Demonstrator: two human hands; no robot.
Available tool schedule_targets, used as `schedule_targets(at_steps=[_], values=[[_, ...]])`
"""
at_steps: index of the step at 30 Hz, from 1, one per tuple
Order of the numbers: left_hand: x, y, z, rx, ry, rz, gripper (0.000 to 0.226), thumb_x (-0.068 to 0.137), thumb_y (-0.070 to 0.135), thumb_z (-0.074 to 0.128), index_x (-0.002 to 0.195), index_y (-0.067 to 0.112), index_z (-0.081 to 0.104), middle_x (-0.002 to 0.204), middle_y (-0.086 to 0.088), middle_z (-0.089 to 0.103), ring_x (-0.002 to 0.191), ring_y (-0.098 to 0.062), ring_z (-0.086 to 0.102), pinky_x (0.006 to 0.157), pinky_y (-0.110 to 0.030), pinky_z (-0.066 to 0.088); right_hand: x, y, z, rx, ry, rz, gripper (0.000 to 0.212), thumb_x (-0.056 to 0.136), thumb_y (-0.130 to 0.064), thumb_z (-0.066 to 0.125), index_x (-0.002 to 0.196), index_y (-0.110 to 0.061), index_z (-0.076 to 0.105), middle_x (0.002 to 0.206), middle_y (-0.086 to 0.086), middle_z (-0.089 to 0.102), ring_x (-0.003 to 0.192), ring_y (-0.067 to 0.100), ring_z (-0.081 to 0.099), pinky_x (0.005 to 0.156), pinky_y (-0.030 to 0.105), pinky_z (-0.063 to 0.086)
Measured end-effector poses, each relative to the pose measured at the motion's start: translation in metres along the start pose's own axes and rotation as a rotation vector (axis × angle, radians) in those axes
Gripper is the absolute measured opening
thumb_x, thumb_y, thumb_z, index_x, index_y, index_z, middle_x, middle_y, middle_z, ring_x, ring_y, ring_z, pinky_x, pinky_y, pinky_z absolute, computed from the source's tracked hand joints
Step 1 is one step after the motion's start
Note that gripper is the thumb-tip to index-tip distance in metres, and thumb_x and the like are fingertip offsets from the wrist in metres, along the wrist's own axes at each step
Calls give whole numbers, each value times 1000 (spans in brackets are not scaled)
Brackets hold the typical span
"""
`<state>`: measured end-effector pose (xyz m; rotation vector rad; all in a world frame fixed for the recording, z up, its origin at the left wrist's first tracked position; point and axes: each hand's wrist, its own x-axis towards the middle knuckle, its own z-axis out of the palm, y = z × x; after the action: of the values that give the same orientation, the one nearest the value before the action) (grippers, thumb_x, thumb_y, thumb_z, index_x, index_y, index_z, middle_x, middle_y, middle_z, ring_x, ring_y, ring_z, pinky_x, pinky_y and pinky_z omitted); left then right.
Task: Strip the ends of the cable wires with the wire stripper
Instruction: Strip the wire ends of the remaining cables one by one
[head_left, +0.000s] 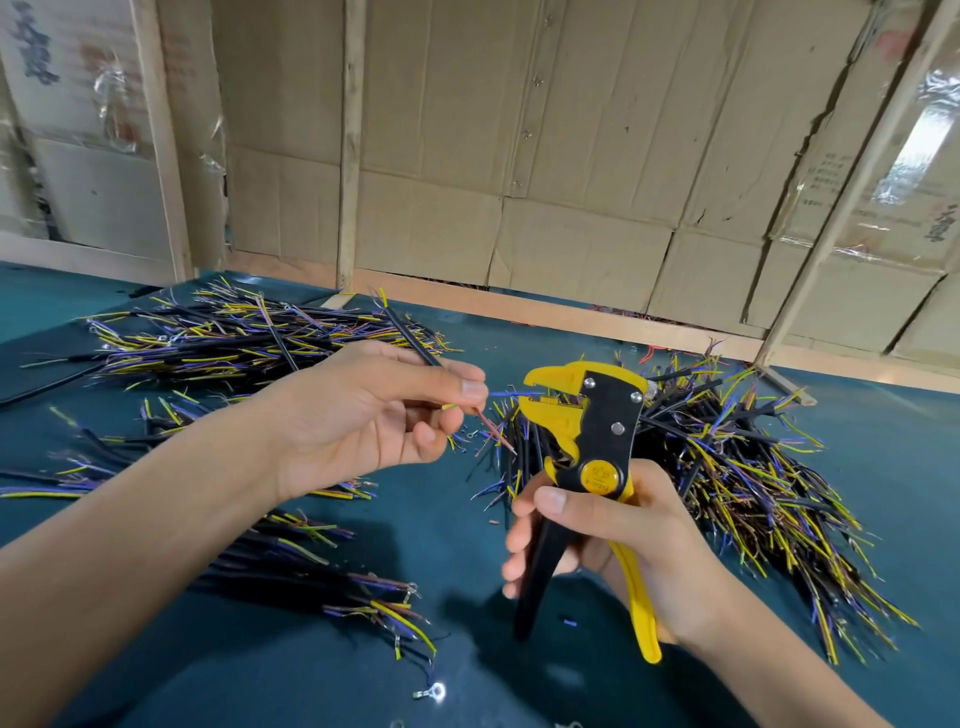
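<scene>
My left hand pinches a black cable that runs up and away behind my fingers. Its thin coloured wires fan out past my fingertips: a blue wire reaches into the yellow jaws, a brown wire slants down to the right. My right hand grips the handles of the yellow and black wire stripper, held upright with its jaws pointing left at the blue wire. The handles are spread apart.
Piles of black cables with yellow, blue and brown wire ends lie on the teal table: one at the back left, one at the right, a smaller one under my left forearm. A ring terminal lies near the front. Cardboard walls stand behind.
</scene>
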<state>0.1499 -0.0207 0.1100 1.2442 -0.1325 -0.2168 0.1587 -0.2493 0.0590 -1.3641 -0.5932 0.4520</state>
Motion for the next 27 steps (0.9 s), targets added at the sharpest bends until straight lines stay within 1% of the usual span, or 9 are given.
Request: schedule_targets(at_steps=[2, 4, 8, 10, 12, 14, 17, 23, 27], values=[[0, 0, 1, 10, 0, -4, 16, 68, -5, 80, 78, 7, 77, 74, -9, 65, 54, -11, 56, 43, -18, 41, 0, -1, 1, -1, 11, 8, 18, 78, -18, 77, 81, -1, 73, 74, 27, 65, 65, 42, 66, 67, 53, 56], [0, 0, 2, 13, 6, -10, 16, 65, -3, 80, 77, 7, 77, 74, -10, 65, 53, -11, 56, 43, -17, 41, 0, -4, 2, -38, 42, 24, 20, 72, -20, 79, 73, -1, 70, 66, 26, 61, 57, 39, 63, 61, 52, 56], [-1, 0, 1, 34, 10, -12, 17, 66, -4, 81, 78, 7, 77, 76, -12, 65, 53, -11, 56, 43, -18, 41, -3, -3, 8, -161, 183, 28, 22, 56, -26, 72, 54, -9, 59, 50, 18, 49, 39, 28, 50, 46, 37, 48], [-1, 1, 2, 48, 18, -6, 16, 65, -2, 81, 78, 6, 77, 76, -13, 66, 52, -11, 57, 44, -18, 42, -2, 0, 10, -163, 221, 15, 25, 53, -29, 72, 52, -10, 55, 48, 17, 46, 36, 25, 45, 43, 34, 46], [-2, 1, 2, 41, 52, 9, 14, 64, 3, 78, 78, 6, 77, 75, -13, 66, 53, -11, 57, 44, -18, 43, -1, 2, 11, -58, 180, 37, 24, 57, -26, 76, 59, -7, 61, 54, 20, 52, 42, 29, 53, 48, 40, 51], [-1, 3, 1, -15, 90, 43, 17, 63, 5, 78, 80, 5, 76, 74, -10, 66, 53, -11, 58, 44, -18, 43, 0, 2, 9, 25, 112, 10, 22, 65, -21, 78, 72, -2, 69, 66, 26, 59, 56, 38, 63, 60, 51, 57], [0, 3, 2, -114, 127, 110, 18, 62, 6, 77, 80, 5, 77, 76, -9, 68, 55, -10, 60, 44, -17, 44, 1, 3, 8, -1, 94, -42, 24, 71, -20, 79, 80, 0, 70, 74, 28, 61, 66, 44, 66, 70, 61, 57], [2, -6, 14, -221, 153, 234, 10, 65, 8, 76, 74, 9, 79, 73, -5, 70, 56, -8, 62, 45, -16, 43, 0, 7, 8, -27, 89, -71, 25, 75, -21, 78, 81, 1, 70, 75, 27, 63, 67, 44, 66, 71, 63, 57], [2, -13, 22, -227, 163, 280, 13, 63, 9, 78, 76, 9, 79, 75, -6, 71, 57, -10, 62, 47, -18, 45, -1, 7, 8, -22, 75, -72, 24, 78, -21, 76, 84, 1, 69, 77, 27, 64, 68, 44, 67, 73, 66, 57]])
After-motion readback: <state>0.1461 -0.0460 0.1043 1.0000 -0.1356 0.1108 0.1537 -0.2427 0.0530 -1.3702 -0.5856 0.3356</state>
